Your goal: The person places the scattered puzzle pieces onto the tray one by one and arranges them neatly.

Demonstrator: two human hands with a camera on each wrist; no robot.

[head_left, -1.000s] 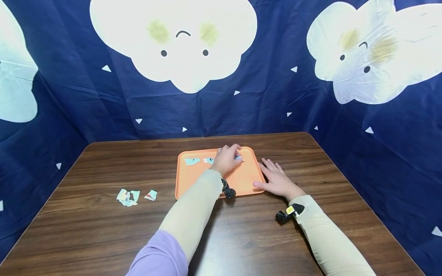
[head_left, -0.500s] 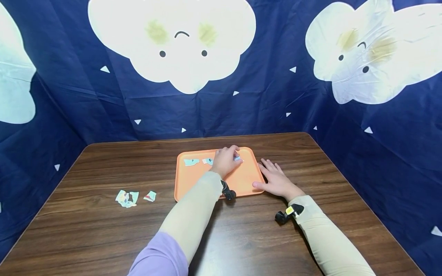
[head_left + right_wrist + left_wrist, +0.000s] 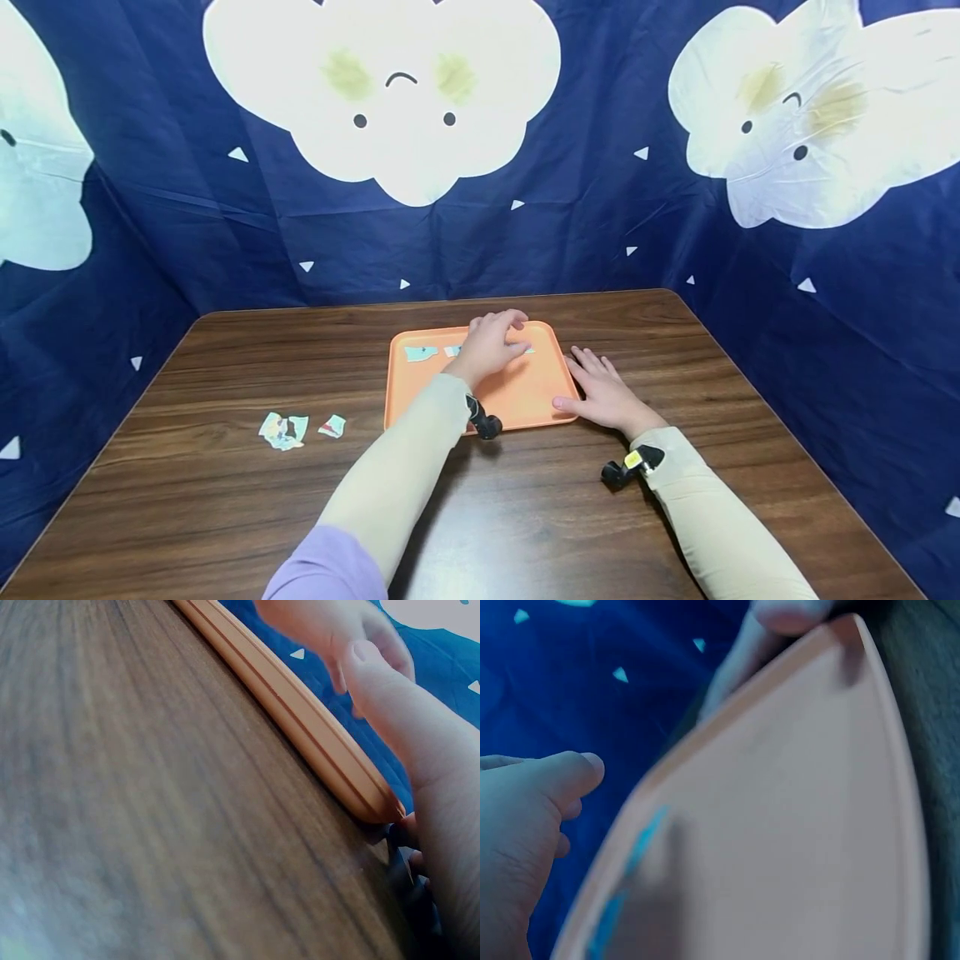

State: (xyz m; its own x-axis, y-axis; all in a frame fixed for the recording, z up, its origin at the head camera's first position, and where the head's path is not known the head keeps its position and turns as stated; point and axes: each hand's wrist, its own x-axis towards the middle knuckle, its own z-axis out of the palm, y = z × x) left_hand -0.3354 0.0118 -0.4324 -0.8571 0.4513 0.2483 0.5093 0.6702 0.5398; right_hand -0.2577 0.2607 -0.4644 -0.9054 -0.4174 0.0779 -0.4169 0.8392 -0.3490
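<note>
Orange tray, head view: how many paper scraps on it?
3 visible: left scrap near the back-left corner of the tray, middle scrap partly behind the left hand, right scrap by its thumb. The hand may hide more.

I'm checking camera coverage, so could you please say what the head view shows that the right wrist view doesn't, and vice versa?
Only the head view: ragged pale pieces on the wooden table, others in the orange tray, and a purple sleeve.
Only the right wrist view: the tray's grooved outer wall.
Both: the tray, table, left hand, right hand and blue backdrop.
</note>
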